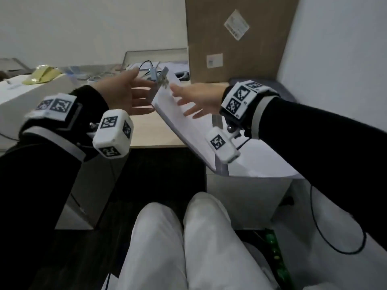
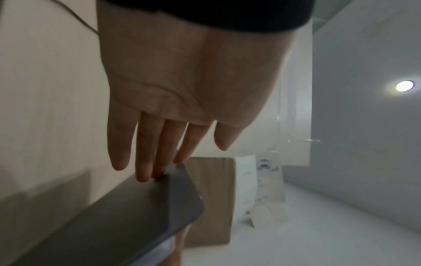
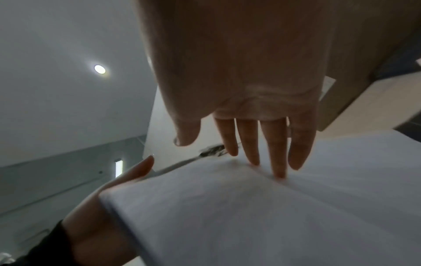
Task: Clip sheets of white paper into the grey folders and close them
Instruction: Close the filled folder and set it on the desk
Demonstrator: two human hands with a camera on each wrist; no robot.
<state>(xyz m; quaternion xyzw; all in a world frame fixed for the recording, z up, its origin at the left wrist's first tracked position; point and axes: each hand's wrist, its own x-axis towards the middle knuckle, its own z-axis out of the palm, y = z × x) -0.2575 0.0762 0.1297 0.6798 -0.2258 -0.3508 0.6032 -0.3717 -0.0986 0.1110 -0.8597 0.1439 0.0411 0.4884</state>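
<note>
A grey folder (image 2: 127, 216) with a sheet of white paper (image 1: 184, 124) on it is held tilted over the desk's right end, its left side raised. A metal clip (image 1: 164, 78) sits at its far end. My left hand (image 1: 127, 95) is open, straight fingers (image 2: 145, 162) pressing against the folder's grey underside and left edge. My right hand (image 1: 198, 97) lies open on top, spread fingertips (image 3: 279, 162) touching the white paper (image 3: 262, 207). The left hand (image 3: 100, 212) shows under the folder's edge in the right wrist view.
A tall cardboard box (image 1: 234, 38) stands right behind the folder. On the left are a white box (image 1: 31, 97) and a yellow object (image 1: 41, 77); cables (image 1: 146, 66) and a clear tray (image 1: 155, 54) lie at the back. Wooden desk (image 1: 150, 132); my knees (image 1: 178, 237) below.
</note>
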